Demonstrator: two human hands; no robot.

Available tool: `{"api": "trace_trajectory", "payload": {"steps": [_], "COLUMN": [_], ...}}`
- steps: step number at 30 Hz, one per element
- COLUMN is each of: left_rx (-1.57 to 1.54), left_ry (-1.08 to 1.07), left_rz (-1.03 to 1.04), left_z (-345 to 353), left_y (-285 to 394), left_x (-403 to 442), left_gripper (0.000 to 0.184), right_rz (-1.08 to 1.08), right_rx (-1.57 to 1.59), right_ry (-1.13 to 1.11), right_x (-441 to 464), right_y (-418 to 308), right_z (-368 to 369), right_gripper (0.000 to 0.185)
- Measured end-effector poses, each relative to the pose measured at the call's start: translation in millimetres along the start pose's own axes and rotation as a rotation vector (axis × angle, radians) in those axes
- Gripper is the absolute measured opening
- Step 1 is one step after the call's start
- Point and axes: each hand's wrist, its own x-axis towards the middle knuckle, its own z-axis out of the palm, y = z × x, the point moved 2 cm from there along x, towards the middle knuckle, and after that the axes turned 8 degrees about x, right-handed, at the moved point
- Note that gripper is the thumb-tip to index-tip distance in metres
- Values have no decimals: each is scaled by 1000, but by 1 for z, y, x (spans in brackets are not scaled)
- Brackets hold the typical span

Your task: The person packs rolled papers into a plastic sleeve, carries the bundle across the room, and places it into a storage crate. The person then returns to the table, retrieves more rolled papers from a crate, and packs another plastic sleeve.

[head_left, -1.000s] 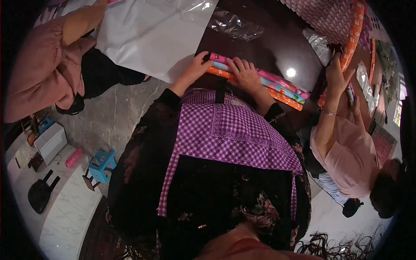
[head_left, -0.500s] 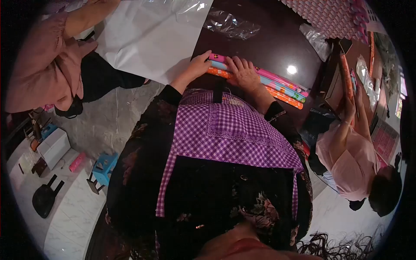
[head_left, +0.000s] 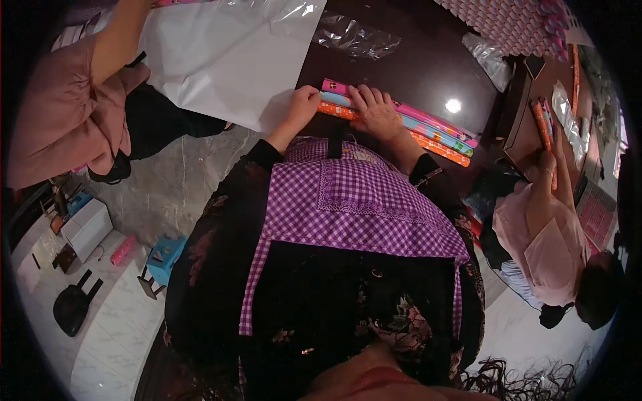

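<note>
Three patterned paper rolls lie side by side on the dark table: a pink roll (head_left: pixel 435 121), a light blue roll (head_left: pixel 428 135) and an orange roll (head_left: pixel 438 148). Across them rests my right hand (head_left: pixel 378 115), its fingers stretched out over the rolls and a little apart. My left hand (head_left: pixel 305 103) is closed at their left end, by the tip of the light blue roll. Its curled fingers hide whatever is pinched there.
A white sheet (head_left: pixel 227 60) covers the table's left part. Crumpled clear plastic (head_left: pixel 354 38) and another clear wrapper (head_left: pixel 487 60) lie behind the rolls. A person in pink (head_left: pixel 60 120) stands at left; another (head_left: pixel 545 247) at right holds orange rolls (head_left: pixel 542 123).
My left hand has drawn its fingers back from the pink roll and curled them closed. My right hand stays on the rolls. The person at right has lowered their rolls.
</note>
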Motion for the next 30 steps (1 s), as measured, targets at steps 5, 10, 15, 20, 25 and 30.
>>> {"api": "trace_trajectory", "payload": {"steps": [5,10,15,20,25,30], "left_rx": [78,82,484,685,833,823], "left_ry": [-73,-81,268,117,-52,-64], "left_rz": [-113,-133,331,745,825,883], "left_z": [-6,-1,-4,3,6,7], "left_y": [10,-1,29,50,41,39], "left_x": [-1,1,-8,-5,-7,-5], "left_gripper": [23,25,52,80,78,75], "right_rz": [4,1,-4,-62,-85,-80], "right_rx": [-10,21,39,-46,-64,-39], "right_ry": [8,31,80,161,193,199], "right_x": [-1,-4,-6,-5,-6,-2], "right_y": [-2,-3,-3,3,1,1], "right_z": [0,0,2,9,8,10], "right_gripper": [99,99,95,94,92,94]}}
